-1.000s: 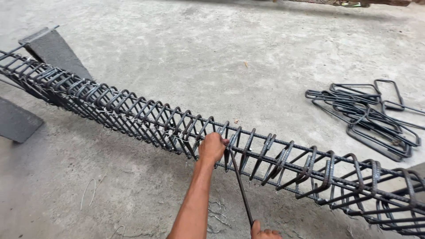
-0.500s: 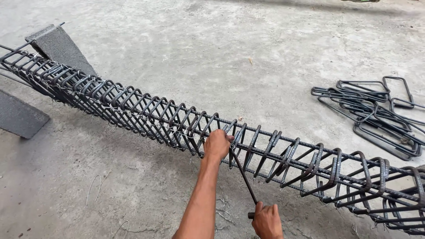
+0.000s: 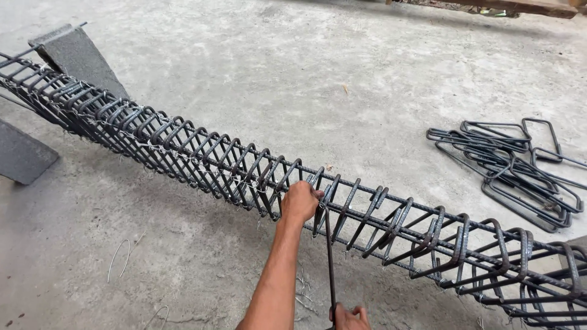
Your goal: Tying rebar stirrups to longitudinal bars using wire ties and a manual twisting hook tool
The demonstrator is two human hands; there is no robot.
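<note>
A long rebar cage (image 3: 183, 153) of dark steel stirrups tied along lengthwise bars runs from upper left to lower right above a concrete floor. My left hand (image 3: 299, 201) grips the near top bar and a stirrup at the cage's middle. My right hand (image 3: 348, 316), half cut off at the bottom edge, holds the lower end of a thin metal tying hook (image 3: 330, 256). The hook rises nearly upright to the joint just right of my left hand. Thin silver tie wire shows on the stirrups to the left.
A pile of loose rectangular stirrups (image 3: 513, 171) lies on the floor at right. A grey stand (image 3: 73, 55) holds up the cage's far left end, with a grey slab (image 3: 21, 156) beside it. Wire scraps (image 3: 122, 256) lie on the floor near me.
My right hand has dropped toward the bottom edge and swung left, so the hook now stands nearly upright instead of slanted. My left hand stays on the same joint.
</note>
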